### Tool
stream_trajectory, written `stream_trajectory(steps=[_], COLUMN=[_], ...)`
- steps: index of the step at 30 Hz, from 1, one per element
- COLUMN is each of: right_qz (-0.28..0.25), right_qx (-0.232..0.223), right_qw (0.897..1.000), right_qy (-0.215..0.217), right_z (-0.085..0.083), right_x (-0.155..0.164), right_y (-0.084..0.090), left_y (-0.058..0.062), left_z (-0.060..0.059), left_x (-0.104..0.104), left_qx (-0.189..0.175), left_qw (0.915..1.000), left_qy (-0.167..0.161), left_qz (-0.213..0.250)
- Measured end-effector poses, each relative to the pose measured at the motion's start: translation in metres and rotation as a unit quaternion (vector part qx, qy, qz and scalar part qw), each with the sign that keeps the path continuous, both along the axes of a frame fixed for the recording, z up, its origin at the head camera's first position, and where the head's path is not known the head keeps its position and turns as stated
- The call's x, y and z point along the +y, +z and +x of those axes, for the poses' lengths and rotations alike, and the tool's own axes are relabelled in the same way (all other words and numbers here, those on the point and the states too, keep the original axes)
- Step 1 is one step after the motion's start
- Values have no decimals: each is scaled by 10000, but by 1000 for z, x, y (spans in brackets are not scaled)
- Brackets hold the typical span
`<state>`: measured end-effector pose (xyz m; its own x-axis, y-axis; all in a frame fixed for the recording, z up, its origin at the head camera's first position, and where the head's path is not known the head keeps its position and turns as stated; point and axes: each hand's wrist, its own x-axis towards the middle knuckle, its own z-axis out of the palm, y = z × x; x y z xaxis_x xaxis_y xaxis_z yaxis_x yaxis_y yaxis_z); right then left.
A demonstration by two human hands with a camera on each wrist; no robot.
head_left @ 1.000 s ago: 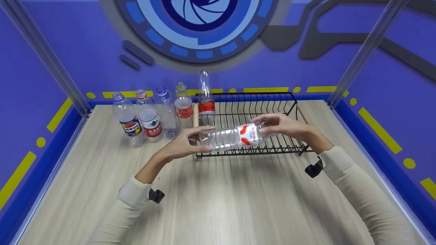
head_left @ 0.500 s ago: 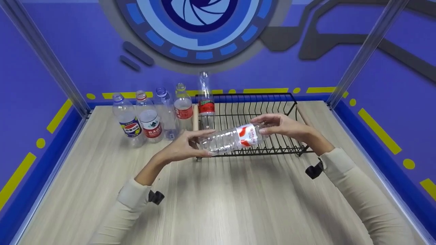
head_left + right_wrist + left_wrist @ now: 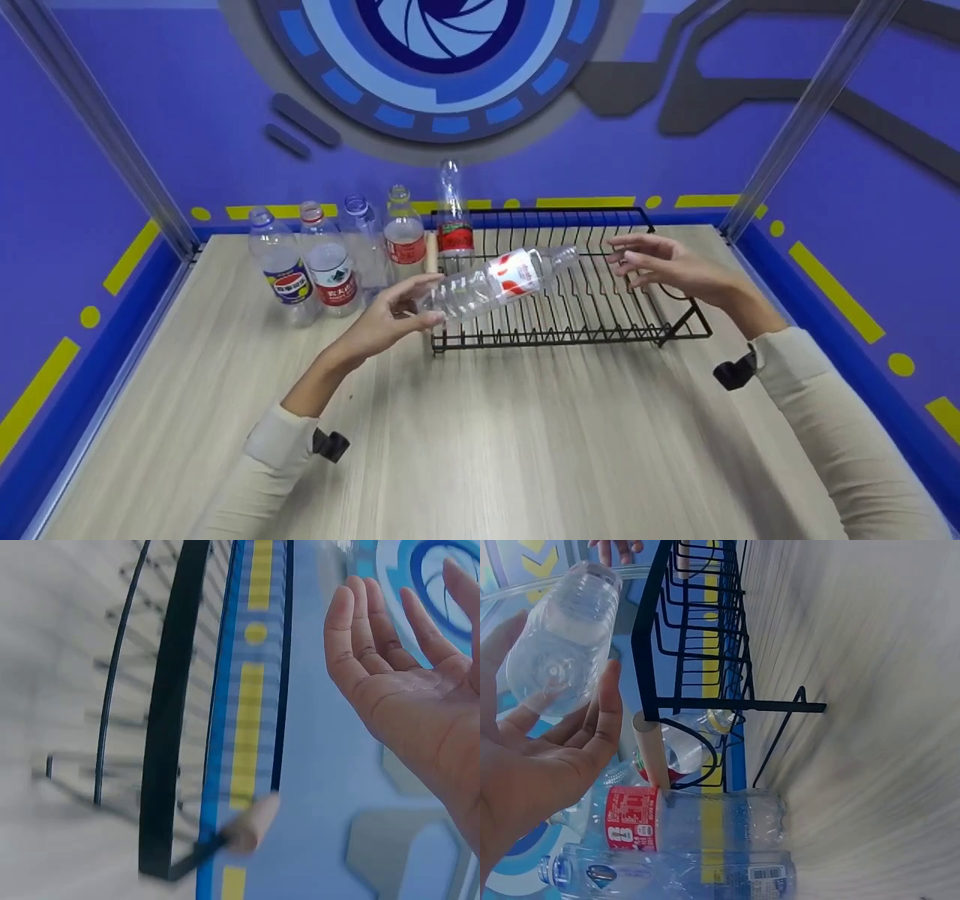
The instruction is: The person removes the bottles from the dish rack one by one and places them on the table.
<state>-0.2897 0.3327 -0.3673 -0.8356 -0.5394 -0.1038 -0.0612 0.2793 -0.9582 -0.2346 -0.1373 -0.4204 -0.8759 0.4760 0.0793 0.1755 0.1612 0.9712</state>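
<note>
The left hand (image 3: 390, 319) grips the clear bottle (image 3: 495, 281) by its base over the rack (image 3: 679, 319); at 3 o'clock, the right hand (image 3: 664, 266) hangs released.

Four bottles (image 3: 330, 255) upright in row on table (image 3: 480, 450).

In the right wrist view the right hand (image 3: 420, 682) is cut off at the right edge, and the wire rack (image 3: 161, 727) at left is smeared by motion blur. In the left wrist view the left hand (image 3: 532, 772) runs off the left edge, the tabletop (image 3: 870, 690) is blurred, and the standing bottles (image 3: 697, 840) are cropped at the bottom. Label print in the head view is too small to read.
</note>
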Motion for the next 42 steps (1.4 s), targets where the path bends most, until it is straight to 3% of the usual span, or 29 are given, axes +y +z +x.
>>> stream_trajectory(steps=[9,13,17,24,31,36,42], right_qz=[179,-14,64,750,1028,1108,913], right_qx=[-25,-122,-105,-65,-114,-311,-618], right_qw=[9994,9990,9975,9919,9898,9895,9905], right_qy=[-301,-423,-700,-1027,-984,-874,-817], right_z=[-7,-8,-6,-5,-7,-6,-7], right_x=[56,81,100,107,105,109,114], right_y=[-4,-9,-17,-29,-36,-43,-51], left_y=[-3,-6,-8,-10,-11,-11,-13], left_z=[-1,-1,1,1,3,6,8], left_x=[-11,-12,-12,-13,-14,-15,-18], left_qx=[-782,-985,-1073,-1062,-938,-1095,-1146], left_qw=[9929,9893,9885,9895,9909,9898,9892], left_qy=[137,135,194,424,379,325,351], left_qz=[889,1063,1048,881,893,856,841])
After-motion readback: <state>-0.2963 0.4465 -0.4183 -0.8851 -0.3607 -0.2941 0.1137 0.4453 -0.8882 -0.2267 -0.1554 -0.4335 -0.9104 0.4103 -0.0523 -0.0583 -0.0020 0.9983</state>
